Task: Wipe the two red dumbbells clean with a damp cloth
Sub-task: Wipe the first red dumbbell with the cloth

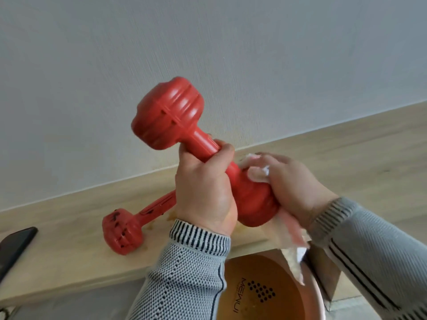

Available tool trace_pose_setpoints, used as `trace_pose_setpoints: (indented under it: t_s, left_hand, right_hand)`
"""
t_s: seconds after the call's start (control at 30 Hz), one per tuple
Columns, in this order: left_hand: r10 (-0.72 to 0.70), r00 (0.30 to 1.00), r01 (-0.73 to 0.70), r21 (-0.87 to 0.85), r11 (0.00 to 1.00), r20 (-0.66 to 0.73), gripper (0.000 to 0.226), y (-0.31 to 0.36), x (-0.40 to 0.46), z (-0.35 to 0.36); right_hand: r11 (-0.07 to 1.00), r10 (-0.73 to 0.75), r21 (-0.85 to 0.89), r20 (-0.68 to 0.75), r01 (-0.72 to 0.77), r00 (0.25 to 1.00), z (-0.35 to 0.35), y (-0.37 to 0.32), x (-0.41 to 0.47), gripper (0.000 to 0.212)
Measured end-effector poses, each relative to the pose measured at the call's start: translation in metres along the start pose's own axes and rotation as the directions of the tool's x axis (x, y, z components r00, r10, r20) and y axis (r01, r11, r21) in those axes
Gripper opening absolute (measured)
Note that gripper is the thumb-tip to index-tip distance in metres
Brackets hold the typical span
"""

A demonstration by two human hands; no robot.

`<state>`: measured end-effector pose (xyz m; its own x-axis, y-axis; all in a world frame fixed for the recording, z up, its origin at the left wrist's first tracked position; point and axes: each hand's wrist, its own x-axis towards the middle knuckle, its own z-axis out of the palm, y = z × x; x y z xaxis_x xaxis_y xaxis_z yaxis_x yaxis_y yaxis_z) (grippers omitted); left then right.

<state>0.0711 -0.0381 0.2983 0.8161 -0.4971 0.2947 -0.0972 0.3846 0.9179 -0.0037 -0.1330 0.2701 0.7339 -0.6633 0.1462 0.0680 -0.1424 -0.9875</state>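
Left hand [204,192] has a firm grip on the handle of the raised dumbbell [166,114] while the right hand [291,183] clutches the cloth [290,239] against its lower head, mid-wipe, and the second dumbbell [129,227], marked and waiting on the bench [69,250], looks next.

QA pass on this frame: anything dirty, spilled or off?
Yes. The dumbbell on the shelf has dark smears on its head and handle, with a brownish stain on the wood beside it. The basin water looks murky brown.
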Motion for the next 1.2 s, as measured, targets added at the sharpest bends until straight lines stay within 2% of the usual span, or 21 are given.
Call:
trace_pose_setpoints:
  t_s: [0.03, 0.13, 0.17, 0.2, 0.27, 0.33, 0.37, 0.43, 0.57, 0.6, 0.63, 0.7, 0.77, 0.8, 0.83, 0.87, 0.93, 0.97, 1.03, 1.13, 1.2]
  left_hand:
    - [-0.014, 0.999, 0.011, -0.067, 0.998, -0.035, 0.018, 0.002, 0.001, 0.0]
    - [-0.083, 0.991, 0.054, -0.256, 0.965, -0.106, 0.019, 0.009, 0.002, -0.001]
    - [-0.098, 0.988, 0.059, -0.288, 0.956, -0.12, 0.02, 0.01, 0.002, -0.001]
    - [-0.111, 0.986, 0.069, -0.301, 0.951, -0.126, 0.023, 0.009, 0.002, -0.002]
    - [-0.134, 0.985, 0.093, -0.32, 0.943, -0.111, 0.03, 0.01, 0.001, -0.002]
    - [-0.158, 0.986, 0.127, -0.352, 0.927, -0.06, 0.03, 0.013, -0.002, -0.002]
    - [-0.161, 0.987, 0.143, -0.383, 0.913, -0.015, 0.029, 0.014, -0.003, -0.002]
    - [-0.155, 0.985, 0.172, -0.435, 0.884, 0.074, 0.025, 0.019, -0.004, -0.001]
    - [-0.105, 0.99, 0.137, -0.433, 0.891, 0.097, 0.026, 0.025, 0.001, 0.0]
    - [-0.092, 0.993, 0.112, -0.415, 0.903, 0.069, 0.027, 0.024, 0.003, 0.0]
    - [-0.078, 0.997, 0.083, -0.4, 0.913, 0.029, 0.029, 0.023, 0.005, 0.0]
    - [-0.059, 0.996, 0.029, -0.389, 0.921, -0.067, 0.033, 0.022, 0.009, 0.0]
    - [-0.078, 0.989, 0.02, -0.415, 0.91, -0.124, 0.037, 0.02, 0.01, -0.002]
    - [-0.102, 0.986, 0.036, -0.433, 0.901, -0.131, 0.038, 0.018, 0.011, -0.004]
    - [-0.126, 0.984, 0.056, -0.45, 0.891, -0.126, 0.04, 0.017, 0.011, -0.005]
    - [-0.145, 0.983, 0.078, -0.469, 0.88, -0.11, 0.041, 0.017, 0.01, -0.007]
    - [-0.169, 0.983, 0.113, -0.502, 0.857, -0.067, 0.041, 0.018, 0.008, -0.009]
    - [-0.169, 0.984, 0.123, -0.508, 0.853, -0.046, 0.04, 0.02, 0.007, -0.009]
    - [-0.143, 0.99, 0.125, -0.523, 0.843, 0.006, 0.039, 0.024, 0.005, -0.007]
    - [-0.092, 0.994, 0.108, -0.515, 0.85, 0.058, 0.039, 0.025, 0.006, -0.006]
    - [-0.09, 0.995, 0.097, -0.458, 0.884, 0.038, 0.034, 0.023, 0.01, -0.008]
  right_hand:
    - [0.962, -0.187, -0.21, -0.031, 0.176, 0.982, 0.007, 0.003, -0.005, 0.022]
    - [0.494, -0.628, -0.68, 0.152, 0.542, 0.763, 0.026, 0.008, -0.021, 0.038]
    - [0.448, -0.652, -0.693, 0.179, 0.565, 0.737, 0.029, 0.011, -0.022, 0.038]
    - [0.512, -0.625, -0.658, 0.154, 0.551, 0.765, 0.028, 0.012, -0.021, 0.034]
    - [0.804, -0.41, -0.453, 0.049, 0.386, 0.911, 0.023, 0.007, -0.018, 0.022]
    - [0.999, -0.017, 0.044, 0.147, 0.01, 0.989, 0.013, -0.003, -0.014, 0.011]
    - [0.929, 0.107, 0.311, 0.29, -0.2, 0.951, 0.005, -0.004, -0.011, 0.008]
    - [0.718, 0.135, 0.57, 0.448, -0.399, 0.884, 0.003, -0.007, -0.009, 0.015]
    - [0.614, 0.068, 0.705, 0.4, -0.354, 0.914, 0.005, -0.007, -0.011, 0.024]
    - [0.668, 0.02, 0.688, 0.366, -0.284, 0.93, 0.003, -0.007, -0.011, 0.029]
    - [0.795, -0.043, 0.588, 0.302, -0.151, 0.952, 0.004, -0.005, -0.013, 0.034]
    - [0.964, -0.268, 0.041, 0.133, 0.265, 0.954, 0.011, -0.001, -0.02, 0.031]
    - [0.633, -0.589, -0.518, 0.16, 0.575, 0.792, 0.023, 0.001, -0.029, 0.034]
    - [0.531, -0.635, -0.586, 0.204, 0.612, 0.745, 0.025, 0.004, -0.03, 0.038]
    - [0.557, -0.617, -0.573, 0.199, 0.601, 0.761, 0.026, 0.005, -0.029, 0.04]
    - [0.711, -0.527, -0.454, 0.161, 0.537, 0.834, 0.024, 0.003, -0.027, 0.04]
    - [0.981, -0.186, 0.088, 0.169, 0.174, 0.968, 0.015, -0.004, -0.019, 0.046]
    - [0.927, -0.029, 0.364, 0.298, -0.085, 0.954, 0.01, -0.005, -0.015, 0.054]
    - [0.694, 0.095, 0.575, 0.524, -0.433, 0.846, 0.007, -0.007, -0.015, 0.053]
    - [0.518, 0.069, 0.71, 0.521, -0.477, 0.85, 0.011, -0.012, -0.016, 0.034]
    - [0.537, 0.001, 0.758, 0.438, -0.37, 0.899, 0.009, -0.019, -0.017, 0.024]
